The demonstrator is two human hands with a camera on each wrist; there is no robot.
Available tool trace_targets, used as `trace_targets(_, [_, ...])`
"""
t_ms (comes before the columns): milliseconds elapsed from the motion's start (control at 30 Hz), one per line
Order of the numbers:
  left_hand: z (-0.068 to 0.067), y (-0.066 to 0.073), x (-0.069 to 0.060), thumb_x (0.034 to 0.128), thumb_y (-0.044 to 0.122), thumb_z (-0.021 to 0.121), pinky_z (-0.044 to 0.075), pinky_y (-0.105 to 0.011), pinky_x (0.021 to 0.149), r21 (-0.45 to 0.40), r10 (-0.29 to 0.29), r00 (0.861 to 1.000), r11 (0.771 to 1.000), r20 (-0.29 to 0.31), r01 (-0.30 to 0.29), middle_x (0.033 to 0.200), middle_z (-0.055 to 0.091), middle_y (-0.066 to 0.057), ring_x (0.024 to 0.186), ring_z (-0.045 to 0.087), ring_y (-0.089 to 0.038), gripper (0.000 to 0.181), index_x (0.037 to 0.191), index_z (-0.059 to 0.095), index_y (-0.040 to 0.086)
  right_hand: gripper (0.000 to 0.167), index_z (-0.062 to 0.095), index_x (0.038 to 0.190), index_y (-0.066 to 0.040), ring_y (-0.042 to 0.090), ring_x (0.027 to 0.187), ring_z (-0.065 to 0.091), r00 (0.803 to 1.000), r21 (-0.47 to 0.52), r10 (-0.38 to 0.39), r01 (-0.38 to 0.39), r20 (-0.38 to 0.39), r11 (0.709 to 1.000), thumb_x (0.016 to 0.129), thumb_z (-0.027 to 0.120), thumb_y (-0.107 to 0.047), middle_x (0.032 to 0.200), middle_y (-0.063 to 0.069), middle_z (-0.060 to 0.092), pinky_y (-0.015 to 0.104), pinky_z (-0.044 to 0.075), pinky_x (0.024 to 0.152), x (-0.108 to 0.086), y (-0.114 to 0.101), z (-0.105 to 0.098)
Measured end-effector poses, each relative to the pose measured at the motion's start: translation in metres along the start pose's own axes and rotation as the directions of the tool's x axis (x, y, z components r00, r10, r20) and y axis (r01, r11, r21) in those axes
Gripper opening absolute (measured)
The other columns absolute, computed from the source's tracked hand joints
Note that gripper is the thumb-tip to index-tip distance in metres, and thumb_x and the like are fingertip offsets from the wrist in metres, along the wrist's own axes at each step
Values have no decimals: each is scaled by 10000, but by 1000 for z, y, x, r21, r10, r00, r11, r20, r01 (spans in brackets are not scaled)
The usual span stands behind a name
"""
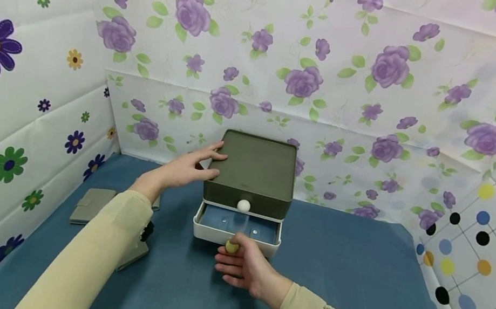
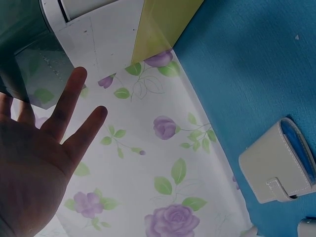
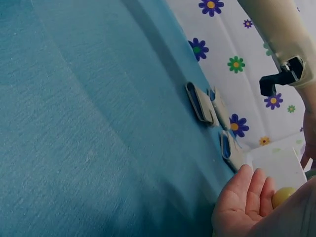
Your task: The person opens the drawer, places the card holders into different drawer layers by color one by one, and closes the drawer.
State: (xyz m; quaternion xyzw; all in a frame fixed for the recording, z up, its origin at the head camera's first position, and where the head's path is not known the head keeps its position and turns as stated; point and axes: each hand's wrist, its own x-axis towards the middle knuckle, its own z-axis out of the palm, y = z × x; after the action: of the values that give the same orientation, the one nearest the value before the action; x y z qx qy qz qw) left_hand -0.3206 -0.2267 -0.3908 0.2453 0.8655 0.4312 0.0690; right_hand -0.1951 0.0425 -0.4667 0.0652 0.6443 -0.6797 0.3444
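A small drawer box with a dark green upper part (image 1: 256,164) stands against the back wall. Its white lower drawer (image 1: 210,233) is partly pulled out, and blue flat pieces with round snaps (image 1: 265,230) lie inside. Between thumb and fingers, my right hand (image 1: 253,273) pinches the yellow-green knob (image 1: 231,247) of that drawer. A white knob (image 1: 243,206) sits on the closed upper part. Spread fingers of my left hand (image 1: 184,168) rest on the box's left top edge; the left wrist view also shows this hand (image 2: 34,163) against the dark green side (image 2: 29,54).
Several beige snap wallets lie left of the box, including one wallet (image 1: 93,205) by the left wall and another wallet (image 1: 132,256) partly behind my left sleeve (image 1: 100,244). Flowered cloth (image 1: 304,82) rises behind the box. Blue cloth (image 1: 345,280) covers the table.
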Motion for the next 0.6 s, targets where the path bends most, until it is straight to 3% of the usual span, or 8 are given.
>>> trace_targets(167, [-1, -1, 0, 1120, 367, 600, 362, -603, 1191, 2, 0, 1000, 1000, 5, 0, 1797, 61, 86, 1635, 154, -271, 567, 1636, 475, 168, 484, 726, 1283, -15, 184, 1040, 733, 1000, -23, -16, 16, 7, 1000, 950, 555, -323, 1277, 95, 746, 328, 565, 824, 1, 1, -1])
trace_targets(333, [-1, -2, 0, 1118, 374, 602, 348, -626, 1193, 2, -3, 1000, 1000, 5, 2, 1797, 57, 85, 1635, 154, -280, 568, 1633, 480, 167, 469, 734, 1268, -22, 167, 1019, 730, 999, -28, -36, 36, -2, 999, 971, 561, -340, 1238, 76, 757, 304, 560, 804, 3, 2, -3])
trace_targets(600, [-1, 0, 0, 1118, 387, 599, 360, -598, 1194, 12, -8, 1000, 1000, 4, 8, 1795, 62, 96, 1629, 179, -281, 570, 1635, 479, 178, 520, 687, 1351, 12, 181, 1084, 713, 988, -68, -153, 152, -14, 986, 1047, 519, -376, 1291, 108, 741, 322, 557, 846, 13, 4, -6])
